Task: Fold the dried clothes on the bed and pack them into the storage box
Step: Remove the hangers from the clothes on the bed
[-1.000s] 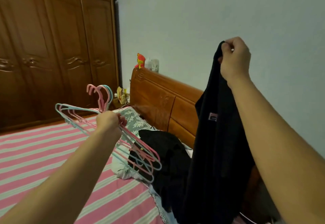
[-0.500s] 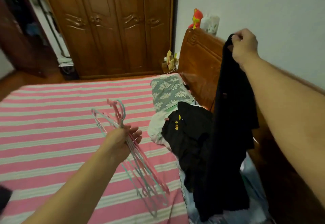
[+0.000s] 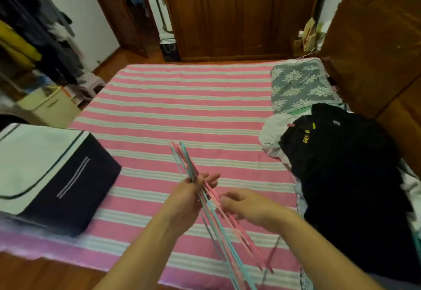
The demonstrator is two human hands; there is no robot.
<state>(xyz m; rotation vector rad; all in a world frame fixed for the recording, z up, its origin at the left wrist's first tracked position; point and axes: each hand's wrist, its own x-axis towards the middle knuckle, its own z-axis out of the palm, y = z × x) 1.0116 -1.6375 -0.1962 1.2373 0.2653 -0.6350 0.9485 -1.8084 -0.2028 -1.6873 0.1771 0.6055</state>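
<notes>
clothes [image 3: 346, 166] lie in a dark heap at the right side of the bed [image 3: 193, 112], mostly black cloth, one piece showing yellow lettering, with a pale garment [image 3: 271, 134] tucked under the heap's left edge. above the heap we see a grey floral pillow [image 3: 298, 84] against the wooden headboard [image 3: 373, 45]. the bed itself is covered in a pink and white striped sheet.

on the left edge of the bed sits the storage box [image 3: 54, 173], dark-sided with a pale top bound in dark trim; its top covers it, so we cannot tell what is inside.

in front of us both hands meet over the sheet around a bundle of pink and teal hangers [image 3: 218, 210], seen nearly edge-on. our left hand [image 3: 189, 200] grips the bundle near its upper end, with its fingers [image 3: 210, 179] stretched along the hangers and slightly spread. our right hand [image 3: 248, 207] touches the bundle from the right side, fingers bent toward it; whether they truly pinch a hanger we cannot tell. the clothes lie well apart from both hands, off to the right, touched by neither. a wooden wardrobe [image 3: 239, 11] stands beyond the bed.
</notes>
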